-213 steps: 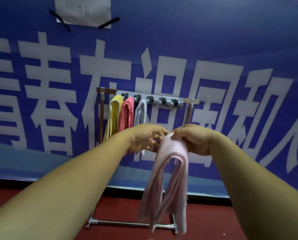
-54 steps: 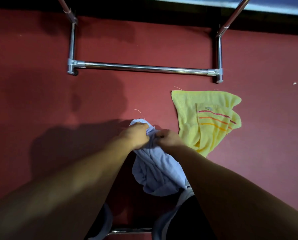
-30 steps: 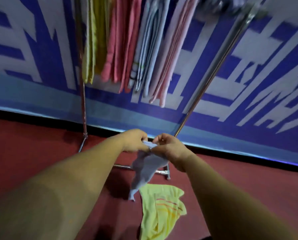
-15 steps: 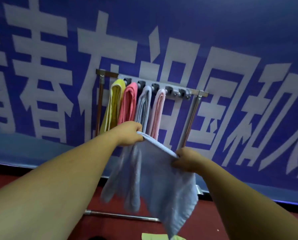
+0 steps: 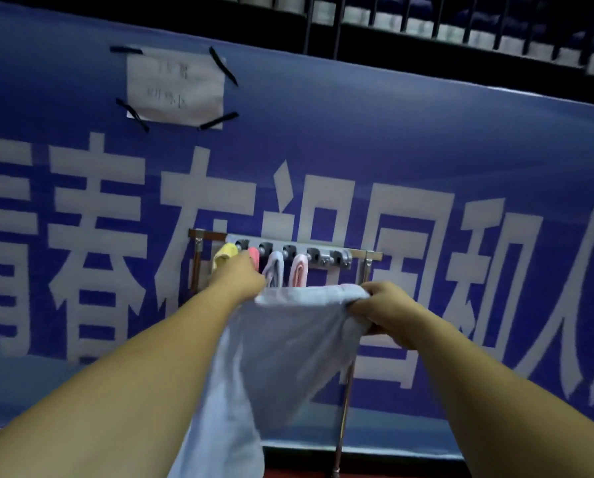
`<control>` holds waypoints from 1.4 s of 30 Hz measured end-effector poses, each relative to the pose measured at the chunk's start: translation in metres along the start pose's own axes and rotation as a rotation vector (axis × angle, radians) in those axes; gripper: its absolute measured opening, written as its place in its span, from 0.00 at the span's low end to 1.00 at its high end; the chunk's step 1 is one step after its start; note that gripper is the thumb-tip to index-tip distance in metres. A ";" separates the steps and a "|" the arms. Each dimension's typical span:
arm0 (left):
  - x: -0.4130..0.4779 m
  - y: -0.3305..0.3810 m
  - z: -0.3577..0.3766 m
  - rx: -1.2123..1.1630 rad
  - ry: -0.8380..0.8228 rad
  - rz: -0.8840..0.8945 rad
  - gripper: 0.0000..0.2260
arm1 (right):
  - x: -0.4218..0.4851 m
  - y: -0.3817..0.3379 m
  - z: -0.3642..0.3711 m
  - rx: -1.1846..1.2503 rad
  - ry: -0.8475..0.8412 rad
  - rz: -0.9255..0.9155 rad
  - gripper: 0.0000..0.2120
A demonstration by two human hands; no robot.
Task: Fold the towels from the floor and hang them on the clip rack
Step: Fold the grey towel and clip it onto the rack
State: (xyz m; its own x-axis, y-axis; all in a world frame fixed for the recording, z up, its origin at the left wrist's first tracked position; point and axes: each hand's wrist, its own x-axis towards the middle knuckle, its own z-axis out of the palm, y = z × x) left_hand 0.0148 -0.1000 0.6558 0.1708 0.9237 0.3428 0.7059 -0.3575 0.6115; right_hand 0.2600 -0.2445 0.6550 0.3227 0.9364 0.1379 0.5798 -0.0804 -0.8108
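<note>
Lifted higher and stretched level by us, the pale blue cloth towel [image 5: 288,357], fingers of our left hand [image 5: 240,281] and right hand [image 5: 375,310] grasping its top corners, before the metal clip rack [image 5: 337,260].

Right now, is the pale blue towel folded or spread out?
Spread, not folded. The left hand and right hand hold the pale blue towel stretched by its top edge; the cloth hangs loose below.

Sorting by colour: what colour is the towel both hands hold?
Pale bluish-grey towel, best in the head view.
</note>
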 end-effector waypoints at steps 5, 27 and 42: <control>-0.021 0.065 0.018 -0.488 -0.589 0.220 0.14 | 0.002 -0.041 0.000 -0.069 -0.011 -0.141 0.08; 0.038 0.126 0.034 -0.635 -0.509 0.261 0.05 | 0.048 -0.015 -0.037 0.532 -0.032 -0.120 0.14; 0.045 0.086 -0.009 -0.615 -0.537 0.214 0.06 | 0.058 -0.034 -0.016 0.152 -0.080 -0.215 0.09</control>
State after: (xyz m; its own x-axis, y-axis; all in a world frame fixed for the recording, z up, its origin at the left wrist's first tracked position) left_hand 0.0774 -0.0900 0.7300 0.6715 0.7120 0.2050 0.1475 -0.3996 0.9048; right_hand 0.2709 -0.1933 0.7002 0.1407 0.9510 0.2753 0.5078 0.1694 -0.8447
